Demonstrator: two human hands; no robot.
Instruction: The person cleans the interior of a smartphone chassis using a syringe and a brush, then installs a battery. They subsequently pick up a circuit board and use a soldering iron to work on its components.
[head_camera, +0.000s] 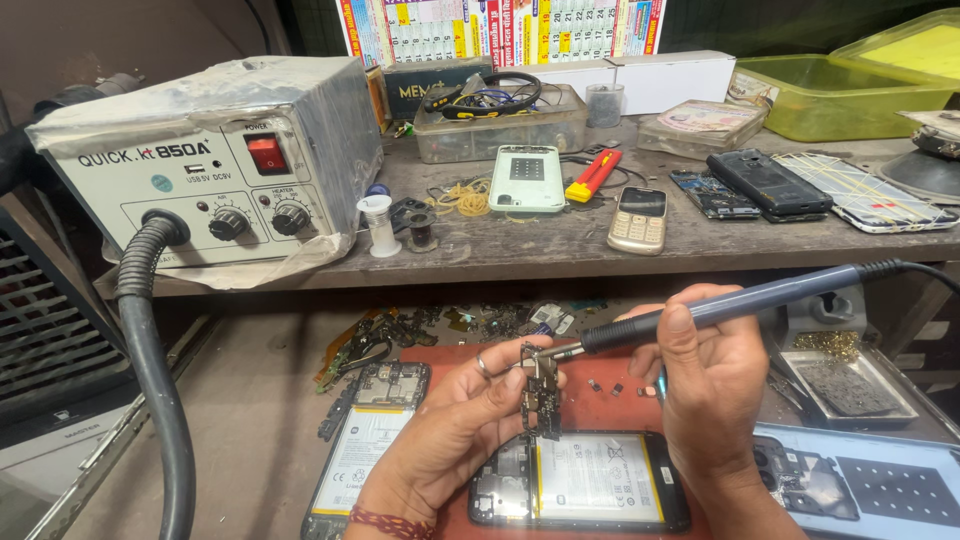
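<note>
My left hand (455, 430) pinches a small dark circuit board (541, 392) upright above an opened phone (580, 482) with its back off. My right hand (705, 395) grips a blue-grey soldering iron (720, 310), and its metal tip touches the top of the board. A second opened phone (365, 440) lies to the left of my left hand. Both rest on a red mat (600, 400) on the lower bench.
A grey hot-air rework station (215, 160) with a thick hose (150, 380) sits on the wooden shelf (520, 250) at left. Several phones, a keypad handset (637, 218), a solder spool (379, 222) and plastic boxes crowd the shelf. A metal tray (850, 385) and a blue phone shell (870, 485) lie at right.
</note>
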